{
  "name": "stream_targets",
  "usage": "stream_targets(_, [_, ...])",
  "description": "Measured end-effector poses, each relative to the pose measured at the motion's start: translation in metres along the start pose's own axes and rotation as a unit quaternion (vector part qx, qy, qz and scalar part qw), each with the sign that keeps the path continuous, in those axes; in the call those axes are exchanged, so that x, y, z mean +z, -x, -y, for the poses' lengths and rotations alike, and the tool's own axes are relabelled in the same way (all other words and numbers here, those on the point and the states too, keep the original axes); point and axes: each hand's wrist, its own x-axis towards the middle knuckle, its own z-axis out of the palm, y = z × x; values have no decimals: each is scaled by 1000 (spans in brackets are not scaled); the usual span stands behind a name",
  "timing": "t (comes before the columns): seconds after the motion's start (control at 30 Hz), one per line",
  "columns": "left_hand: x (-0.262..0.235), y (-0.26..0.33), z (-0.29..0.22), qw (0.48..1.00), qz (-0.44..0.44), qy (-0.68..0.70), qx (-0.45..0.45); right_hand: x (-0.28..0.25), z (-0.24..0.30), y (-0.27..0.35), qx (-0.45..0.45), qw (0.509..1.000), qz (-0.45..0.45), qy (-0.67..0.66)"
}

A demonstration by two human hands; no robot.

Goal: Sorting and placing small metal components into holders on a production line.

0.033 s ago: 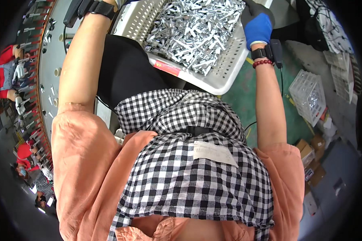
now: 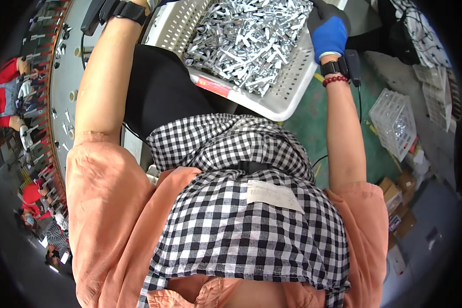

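A white perforated plastic basket (image 2: 287,97) full of several small shiny metal parts (image 2: 251,36) sits in front of me at the top of the view. My right hand (image 2: 327,28), in a blue and black glove, is closed on the basket's right rim, with a black watch and a red bead bracelet on that wrist. My left arm reaches up to the basket's left side. Only the edge of my left hand (image 2: 153,3) shows at the top rim above a black wristband, and its fingers are hidden. My checked apron fills the lower middle.
A round grey machine table (image 2: 61,92) with red fixtures curves along the left. People in red tops (image 2: 5,87) work beyond it. On the green floor at right stand a smaller white crate (image 2: 395,123) and cardboard boxes (image 2: 395,195).
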Motion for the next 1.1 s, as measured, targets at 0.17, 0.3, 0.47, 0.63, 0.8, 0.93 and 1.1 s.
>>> stream_targets(0.17, [1,-3,0,1000,10,0,5,2,-3,0,-14,1000,-15,21])
stream_targets(0.3, [1,2,-6,1000,-5,-12,-6,3,-5,0,-13,1000,-7,22])
stream_targets(0.47, [1,-3,-8,1000,7,-18,-6,1,-10,2,-18,1000,-9,24])
stream_targets(0.63, [3,4,-17,999,20,-5,-27,2,-4,6,-22,999,-16,24])
stream_targets(0.8, [4,2,-15,1000,11,-14,-19,1,-7,6,2,999,24,35])
stream_targets(0.93, [-6,3,-11,999,4,-24,-28,5,-5,-3,-3,999,14,30])
stream_targets(1.1, [13,-11,35,998,-40,-43,31,36,-61,24,71,992,70,83])
